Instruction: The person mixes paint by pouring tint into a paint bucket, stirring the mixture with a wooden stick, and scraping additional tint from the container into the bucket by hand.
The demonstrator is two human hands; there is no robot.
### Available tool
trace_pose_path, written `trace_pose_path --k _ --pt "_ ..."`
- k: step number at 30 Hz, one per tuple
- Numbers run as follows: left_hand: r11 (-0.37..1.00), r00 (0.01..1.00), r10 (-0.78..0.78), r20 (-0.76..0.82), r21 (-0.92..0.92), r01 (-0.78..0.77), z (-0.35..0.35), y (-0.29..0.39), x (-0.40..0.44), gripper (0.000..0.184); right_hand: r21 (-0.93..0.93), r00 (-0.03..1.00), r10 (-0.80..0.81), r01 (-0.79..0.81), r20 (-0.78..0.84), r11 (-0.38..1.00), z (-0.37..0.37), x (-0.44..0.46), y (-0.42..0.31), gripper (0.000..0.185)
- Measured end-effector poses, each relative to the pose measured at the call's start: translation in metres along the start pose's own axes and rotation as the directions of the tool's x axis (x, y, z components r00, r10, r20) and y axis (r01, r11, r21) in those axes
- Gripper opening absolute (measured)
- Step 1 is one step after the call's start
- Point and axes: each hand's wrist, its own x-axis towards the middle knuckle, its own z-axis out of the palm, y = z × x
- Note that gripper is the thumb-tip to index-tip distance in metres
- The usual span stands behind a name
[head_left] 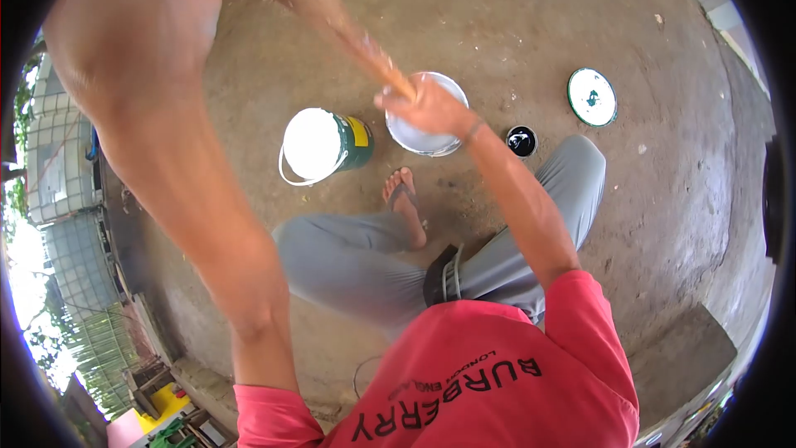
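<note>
A long wooden stick slants across the upper middle of the view, with whitish smears near its upper part. My right hand is closed round its lower end, over the white bucket; whether the stick reaches below that hand is hidden. At the upper left, my left hand is large and close to the camera, closed at the stick's upper end, its fingers partly cut off by the frame edge. A green and yellow paint bucket with a bright white top and a wire handle stands left of the white bucket.
A small can of black paint stands by my right knee. Farther right lies a round white lid with a green rim and smear. The concrete floor spreads around my legs. A block wall borders the left side.
</note>
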Motion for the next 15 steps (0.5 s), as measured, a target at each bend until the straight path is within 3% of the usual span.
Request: trace_pose_path --k 1,4,5,8,9,12,14,15 --pt "1.000 1.000 -0.006 -0.007 0.006 0.006 0.000 -0.001 0.001 0.024 -0.130 0.995 0.095 -0.094 0.007 0.987 -0.011 0.008 -0.023 0.044" --pt "0.999 1.000 -0.005 -0.018 0.049 0.006 -0.003 0.001 0.003 0.023 -0.014 0.972 0.027 -0.032 -0.234 0.999 0.027 0.037 0.015 0.042" --pt "0.998 1.000 -0.004 -0.031 0.069 0.006 -0.005 0.005 0.001 0.023 -0.024 0.992 0.072 -0.074 -0.102 0.997 0.033 0.028 0.009 0.042" --pt "0.998 0.999 0.013 -0.043 0.061 -0.011 -0.016 0.009 -0.003 0.023 0.049 0.993 -0.090 0.086 0.080 0.995 0.019 -0.008 0.005 0.042" --pt "0.999 0.999 0.027 -0.041 0.032 -0.026 -0.019 0.010 -0.005 0.023 -0.078 0.996 -0.051 0.056 0.069 0.995 0.002 -0.010 -0.009 0.036" --pt "0.969 0.995 0.073 0.067 -0.240 -0.055 -0.006 -0.003 -0.011 0.025 -0.194 0.926 -0.259 0.211 -0.275 0.958 0.018 0.034 0.022 0.030" --pt "0.971 0.985 0.112 0.131 -0.223 -0.081 0.020 -0.011 -0.021 0.028 0.021 0.983 0.042 -0.039 -0.176 0.999 0.037 0.024 0.011 0.025" --pt "0.977 0.990 0.093 0.109 -0.204 -0.069 0.024 -0.006 -0.026 0.029 -0.005 0.991 -0.061 0.061 -0.116 0.998 0.043 0.007 0.009 0.025"
